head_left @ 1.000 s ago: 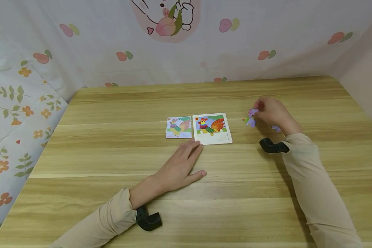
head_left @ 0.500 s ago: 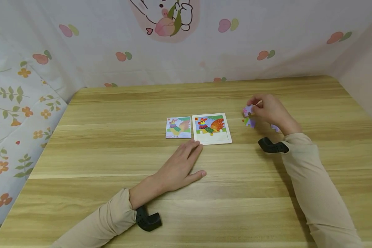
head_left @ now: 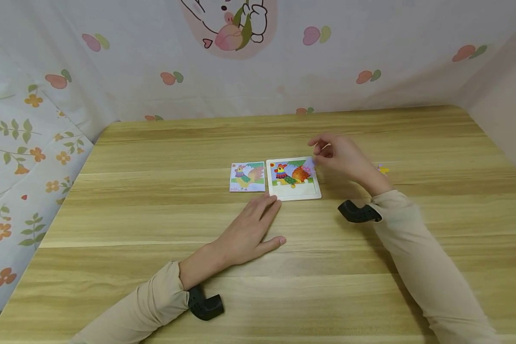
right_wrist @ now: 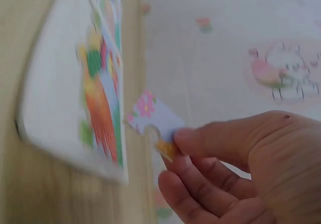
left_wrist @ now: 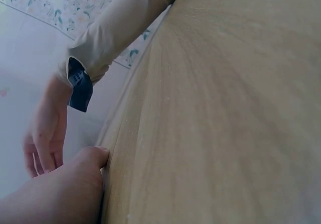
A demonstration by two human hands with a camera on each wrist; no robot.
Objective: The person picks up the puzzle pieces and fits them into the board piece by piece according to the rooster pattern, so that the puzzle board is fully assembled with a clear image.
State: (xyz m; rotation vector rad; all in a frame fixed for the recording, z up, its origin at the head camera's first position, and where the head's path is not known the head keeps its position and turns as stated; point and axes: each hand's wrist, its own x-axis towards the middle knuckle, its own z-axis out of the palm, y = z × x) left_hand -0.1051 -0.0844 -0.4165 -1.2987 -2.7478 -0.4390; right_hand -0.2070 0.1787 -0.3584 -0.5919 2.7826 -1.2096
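In the head view, my left hand (head_left: 245, 236) lies flat with fingers straight, its fingertips at the lower left corner of the white puzzle tray (head_left: 294, 196). The tray's upper part shows an assembled rooster picture; its bottom strip is bare white. My right hand (head_left: 346, 160) is raised over the tray's right edge. Between thumb and fingers it pinches a lilac jigsaw piece (right_wrist: 163, 119) with a pink flower and a yellow patch, held above the table in the right wrist view. Left of the tray lies a square picture card (head_left: 247, 177) of the same rooster.
Another jigsaw piece (head_left: 383, 169), partly yellow, lies on the wooden table (head_left: 155, 210) beyond my right wrist, partly covered. A patterned white cloth (head_left: 258, 86) hangs behind the table's far edge. Each wrist wears a black mount (head_left: 206, 306).
My right hand has lifted the lilac jigsaw piece from the table's right side and carried it left to the tray. The left hand stays where it was.
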